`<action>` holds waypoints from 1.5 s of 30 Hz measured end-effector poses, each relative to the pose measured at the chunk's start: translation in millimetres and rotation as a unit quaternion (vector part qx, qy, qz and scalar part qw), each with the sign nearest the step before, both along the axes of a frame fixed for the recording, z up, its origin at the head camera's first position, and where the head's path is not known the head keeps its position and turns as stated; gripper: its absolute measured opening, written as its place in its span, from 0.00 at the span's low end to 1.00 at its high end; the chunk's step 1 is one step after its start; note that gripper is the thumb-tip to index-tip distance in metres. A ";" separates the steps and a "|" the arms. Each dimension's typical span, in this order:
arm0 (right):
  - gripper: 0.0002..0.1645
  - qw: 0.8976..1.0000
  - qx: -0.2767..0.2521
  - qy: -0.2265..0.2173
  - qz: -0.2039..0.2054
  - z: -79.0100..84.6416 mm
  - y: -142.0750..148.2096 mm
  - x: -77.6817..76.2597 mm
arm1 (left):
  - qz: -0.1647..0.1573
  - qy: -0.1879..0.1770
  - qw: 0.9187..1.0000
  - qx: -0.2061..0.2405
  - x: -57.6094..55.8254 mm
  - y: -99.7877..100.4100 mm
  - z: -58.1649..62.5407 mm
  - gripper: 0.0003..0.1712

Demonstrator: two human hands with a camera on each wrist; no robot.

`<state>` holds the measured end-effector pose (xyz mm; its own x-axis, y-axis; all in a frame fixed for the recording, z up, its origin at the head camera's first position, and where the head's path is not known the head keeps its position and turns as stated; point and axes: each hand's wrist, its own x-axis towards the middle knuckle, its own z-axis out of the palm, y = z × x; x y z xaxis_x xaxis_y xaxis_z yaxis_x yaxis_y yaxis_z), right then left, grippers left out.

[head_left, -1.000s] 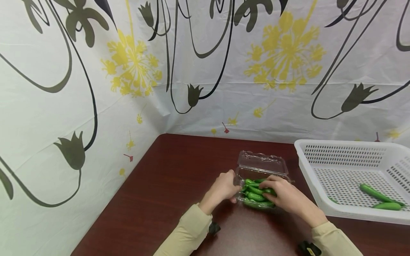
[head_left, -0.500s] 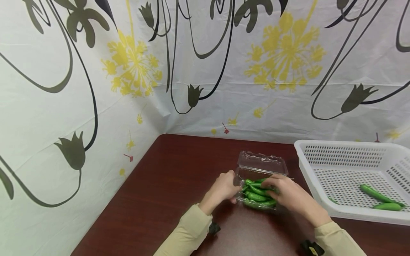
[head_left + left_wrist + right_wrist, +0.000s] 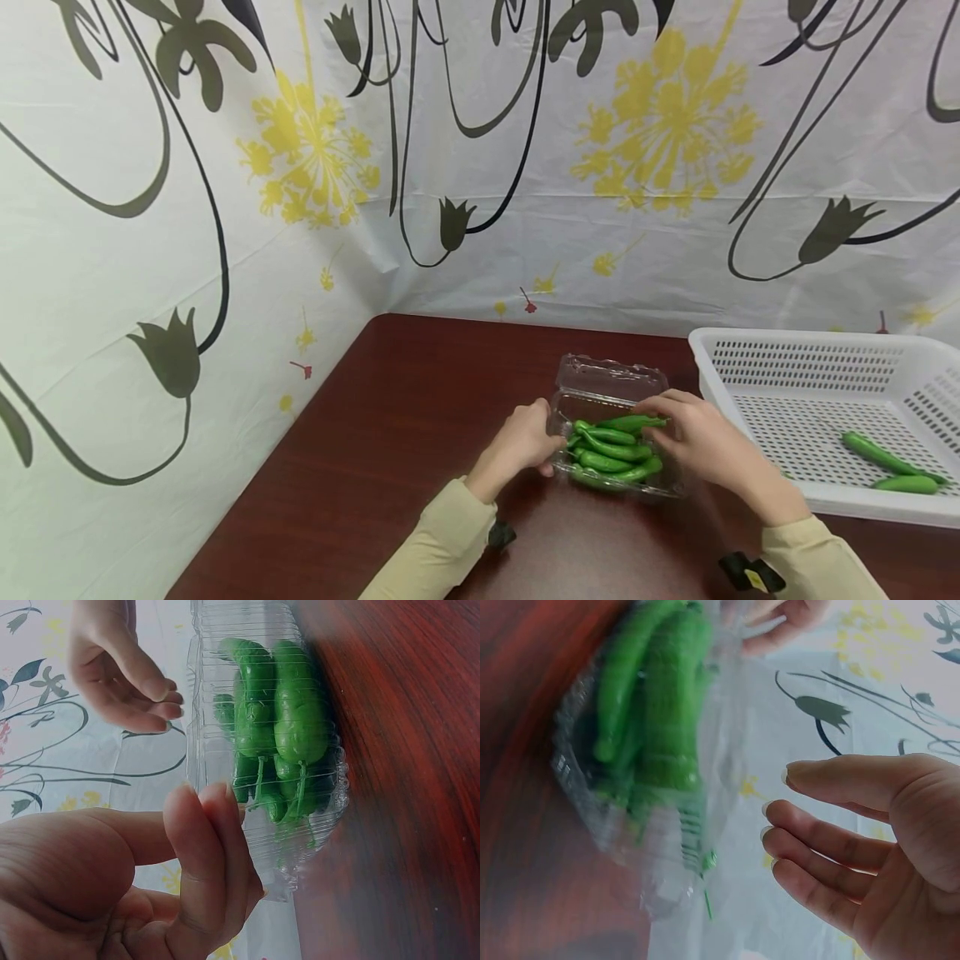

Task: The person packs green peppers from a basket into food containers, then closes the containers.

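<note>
A clear plastic clamshell box [image 3: 611,379] stands on the table with its lid folded back. Inside lie several green chili peppers [image 3: 609,450], their stems seen through the wall in the left wrist view. My left hand [image 3: 523,437] pinches the box's left rim between thumb and fingers [image 3: 196,840]. Over the box's right edge is my right hand [image 3: 705,442]. In the right wrist view its fingers [image 3: 817,832] are loosely bent, with nothing between them and the thumb, apart from the box wall.
To the right stands a white perforated basket [image 3: 810,492] holding a few loose green peppers [image 3: 896,467]. The dark red table [image 3: 420,400] meets a flower-patterned sheet [image 3: 465,283] at the back and left.
My right hand has let go of the peppers and drawn back to the right, uncovering more of them and the box's right side. The left hand stays at the rim.
</note>
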<state>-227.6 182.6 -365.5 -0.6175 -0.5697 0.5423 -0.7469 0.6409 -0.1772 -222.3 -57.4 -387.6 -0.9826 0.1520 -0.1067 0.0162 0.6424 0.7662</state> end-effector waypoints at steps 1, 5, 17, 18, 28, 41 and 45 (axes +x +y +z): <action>0.19 1.000 -0.003 -0.001 -0.003 1.4 1.9 0.0 | 0.000 0.001 1.000 -0.001 0.1 0.1 0.1 0.13; 0.18 1.000 -0.010 0.006 -0.009 6.3 9.2 -0.5 | -0.002 0.006 1.000 -0.004 -0.3 0.3 -0.3 0.13; 0.18 0.999 -0.012 0.003 -0.043 17.7 26.7 -1.3 | -0.002 0.008 1.000 -0.009 0.0 0.9 0.0 0.14; 0.18 0.999 -0.012 0.001 -0.047 18.6 28.1 -1.0 | -0.002 0.009 1.000 -0.009 0.0 1.0 0.0 0.14; 0.17 0.997 -0.002 0.006 -0.071 25.7 40.4 0.3 | -0.005 0.010 1.000 -0.009 0.4 0.4 0.0 0.13; 0.17 0.995 -0.005 -0.006 -0.101 36.6 60.8 0.4 | -0.006 0.011 1.000 -0.006 0.6 -0.2 0.4 0.13; 0.17 0.994 -0.010 -0.013 -0.111 37.4 67.3 -0.2 | -0.007 0.014 1.000 -0.008 0.6 -0.2 0.0 0.13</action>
